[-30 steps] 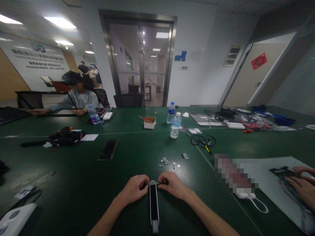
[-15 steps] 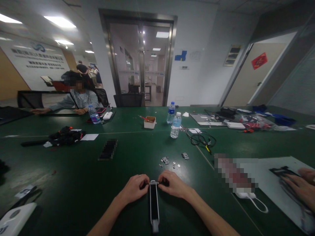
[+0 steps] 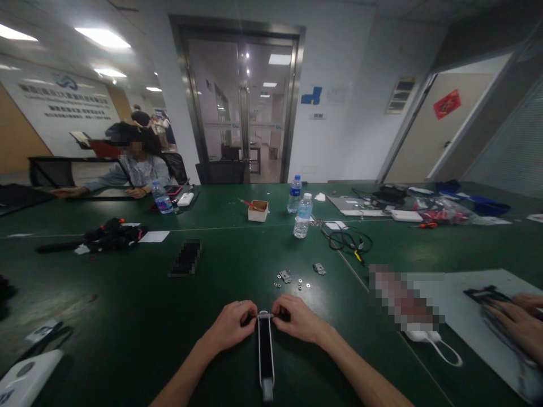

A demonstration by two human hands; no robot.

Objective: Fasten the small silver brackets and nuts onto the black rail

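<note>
A long, narrow device with a pale frame and a black middle (image 3: 266, 350) lies on the green table, pointing away from me. At its far end, my left hand (image 3: 235, 323) is closed in a pinch on the left side. Opposite it, my right hand (image 3: 299, 319) pinches the right side of the same end. A small metal crosspiece (image 3: 264, 315) shows between my fingertips; its ends are hidden by the fingers. Just beyond my hands lie a metal bracket (image 3: 285, 276), another bracket (image 3: 319, 269) and several small washers and nuts (image 3: 300, 281).
Two water bottles (image 3: 303, 216) stand ahead, near a small open box (image 3: 258, 211) and coiled black cables (image 3: 348, 239). A dark blurred rectangle (image 3: 185, 258) lies left. At right, another person's hands (image 3: 517, 319) rest over a pale board (image 3: 460, 305). Someone sits across the table at left.
</note>
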